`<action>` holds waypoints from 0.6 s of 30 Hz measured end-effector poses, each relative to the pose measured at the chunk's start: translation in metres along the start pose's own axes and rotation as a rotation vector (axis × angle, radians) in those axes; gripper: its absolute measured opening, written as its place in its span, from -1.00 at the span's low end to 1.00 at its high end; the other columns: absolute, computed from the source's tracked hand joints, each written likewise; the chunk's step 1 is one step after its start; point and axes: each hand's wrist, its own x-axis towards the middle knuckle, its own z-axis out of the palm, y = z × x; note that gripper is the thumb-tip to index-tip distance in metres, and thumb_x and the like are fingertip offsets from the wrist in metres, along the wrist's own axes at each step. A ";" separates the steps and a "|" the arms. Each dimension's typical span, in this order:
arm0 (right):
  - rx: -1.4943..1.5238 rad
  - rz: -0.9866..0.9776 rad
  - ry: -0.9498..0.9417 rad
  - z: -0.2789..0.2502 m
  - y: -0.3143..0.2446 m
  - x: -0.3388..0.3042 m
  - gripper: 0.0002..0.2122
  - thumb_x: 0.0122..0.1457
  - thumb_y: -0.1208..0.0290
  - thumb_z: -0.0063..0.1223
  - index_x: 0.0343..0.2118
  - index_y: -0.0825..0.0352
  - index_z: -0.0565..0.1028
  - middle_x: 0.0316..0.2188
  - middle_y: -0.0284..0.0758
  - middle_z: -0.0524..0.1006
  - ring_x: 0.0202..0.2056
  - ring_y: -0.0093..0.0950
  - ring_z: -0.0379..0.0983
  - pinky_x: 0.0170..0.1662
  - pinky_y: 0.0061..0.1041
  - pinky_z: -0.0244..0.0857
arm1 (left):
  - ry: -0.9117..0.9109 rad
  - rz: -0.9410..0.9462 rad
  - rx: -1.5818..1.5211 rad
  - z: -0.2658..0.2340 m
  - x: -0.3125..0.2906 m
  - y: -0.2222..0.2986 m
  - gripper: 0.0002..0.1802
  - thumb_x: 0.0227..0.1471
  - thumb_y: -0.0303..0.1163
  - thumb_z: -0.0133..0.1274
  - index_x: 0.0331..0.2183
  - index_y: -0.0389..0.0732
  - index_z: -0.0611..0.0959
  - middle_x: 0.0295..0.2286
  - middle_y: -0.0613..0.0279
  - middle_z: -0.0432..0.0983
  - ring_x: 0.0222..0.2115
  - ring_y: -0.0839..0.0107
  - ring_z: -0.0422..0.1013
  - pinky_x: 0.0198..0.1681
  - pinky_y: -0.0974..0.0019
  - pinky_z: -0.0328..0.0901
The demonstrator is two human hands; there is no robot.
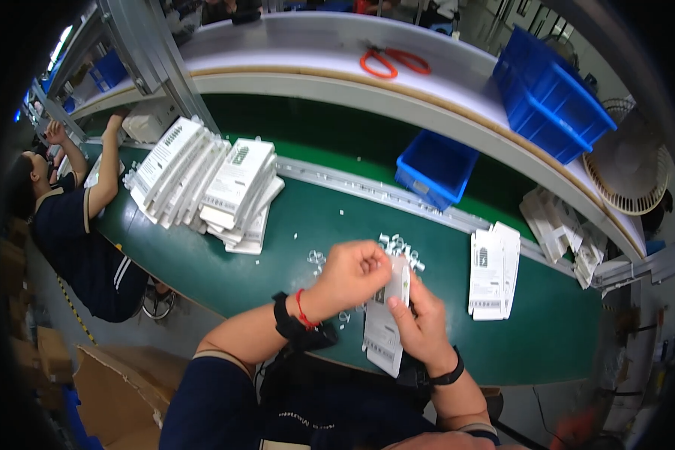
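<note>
A slim white-and-grey cardboard box (382, 339) stands tilted in front of my body, over the near part of the green table. My right hand (425, 324) is closed around its right side, with the thumb lying across the front. My left hand (350, 276) is curled at the box's upper end, fingertips pinched together; whatever they hold, if anything, is hidden. Just beyond the box lies a heap of small white plastic pieces (402, 250). A few more of these loose pieces (316, 259) are scattered beside my left hand.
Stacked white boxes (236, 184) stand at the left, and a smaller stack (493, 271) lies at the right. A blue bin (436, 169) sits under the shelf; orange-handled scissors (394, 61) and blue bins (551, 94) rest on it. A co-worker (71, 217) sits at the far left.
</note>
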 end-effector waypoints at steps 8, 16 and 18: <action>0.006 -0.019 0.041 0.008 0.003 -0.009 -0.53 0.14 0.52 -0.03 0.13 0.53 0.22 0.05 0.05 0.35 0.08 -0.18 0.33 0.10 -0.39 0.18 | 0.048 -0.078 -0.277 0.006 -0.005 0.002 -0.92 -0.03 -0.52 0.08 -0.48 -0.34 0.58 -0.61 0.35 0.45 -0.65 0.68 0.30 -0.58 0.58 0.20; 0.031 -0.016 0.045 0.007 0.006 -0.006 -0.51 0.13 0.52 -0.02 0.14 0.53 0.21 0.03 0.07 0.36 0.05 -0.19 0.36 0.07 -0.40 0.22 | -0.116 -0.241 -0.344 -0.005 0.001 0.009 -0.89 0.02 -0.48 0.10 -0.40 -0.35 0.60 -0.56 0.31 0.50 -0.62 0.69 0.30 -0.56 0.61 0.19; 0.034 -0.013 0.043 0.006 0.004 -0.006 -0.51 0.13 0.52 -0.02 0.13 0.53 0.21 0.03 0.07 0.37 0.05 -0.19 0.36 0.07 -0.40 0.22 | -0.129 -0.245 -0.357 -0.006 0.002 0.007 -0.88 0.02 -0.48 0.10 -0.40 -0.35 0.61 -0.54 0.31 0.51 -0.62 0.68 0.30 -0.55 0.60 0.20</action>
